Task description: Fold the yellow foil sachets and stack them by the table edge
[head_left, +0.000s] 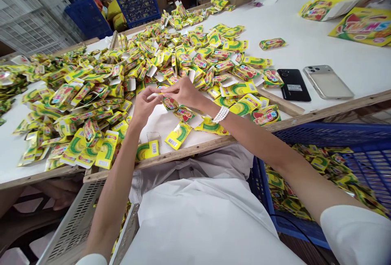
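Head camera, what do the hands have?

The left hand (146,108) and right hand (183,93) are both closed in a pinch, fingertips meeting on a small yellow packet (161,87) that the fingers partly hide.

Anything right beside it?

Another printed packet (170,103) lies just under the right hand, and a clear plastic piece (153,136) sits on the white surface (305,24) below the hands.

And around them?

A heap of yellow packets (122,69) spreads beyond and to the left of the hands. A white beaded bracelet (220,115) circles the right wrist.

Further right?

A black phone (293,85) lies just beside a silver phone (328,81), and below the surface's edge a blue crate (320,132) holds more packets (317,175).
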Demonstrator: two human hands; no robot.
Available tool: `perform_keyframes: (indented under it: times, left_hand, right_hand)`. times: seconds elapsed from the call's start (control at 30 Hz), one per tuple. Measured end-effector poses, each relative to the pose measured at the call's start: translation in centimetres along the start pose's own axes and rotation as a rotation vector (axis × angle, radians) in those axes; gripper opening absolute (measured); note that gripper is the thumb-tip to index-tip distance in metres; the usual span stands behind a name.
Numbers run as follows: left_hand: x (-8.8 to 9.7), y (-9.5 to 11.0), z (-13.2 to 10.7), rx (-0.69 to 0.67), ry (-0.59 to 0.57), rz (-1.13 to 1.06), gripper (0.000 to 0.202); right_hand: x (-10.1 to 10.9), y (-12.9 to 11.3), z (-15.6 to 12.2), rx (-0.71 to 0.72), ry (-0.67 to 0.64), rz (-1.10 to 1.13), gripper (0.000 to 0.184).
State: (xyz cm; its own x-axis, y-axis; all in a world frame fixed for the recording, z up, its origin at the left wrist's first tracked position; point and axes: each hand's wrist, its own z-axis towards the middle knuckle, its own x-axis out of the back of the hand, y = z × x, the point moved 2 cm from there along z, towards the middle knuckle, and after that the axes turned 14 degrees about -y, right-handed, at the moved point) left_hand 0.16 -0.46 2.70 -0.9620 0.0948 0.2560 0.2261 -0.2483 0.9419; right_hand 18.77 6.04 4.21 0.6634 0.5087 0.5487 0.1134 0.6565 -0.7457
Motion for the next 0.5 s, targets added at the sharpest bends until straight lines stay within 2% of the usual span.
perform_keyframes:
  times: [0.2, 0.5]
  left_hand:
    - [0.2, -0.21, -0.06, 0.02, 0.0, -0.069, 0.055]
    - [0.29, -0.2, 0.09, 0.002, 0.003, -0.054, 0.059]
  right_hand:
    - [0.49, 0.33, 0.1, 0.065, -0.047, -0.065, 0.018]
    - [0.97, 0.34, 0.14, 0.069, -0.131, -0.226, 0.017]
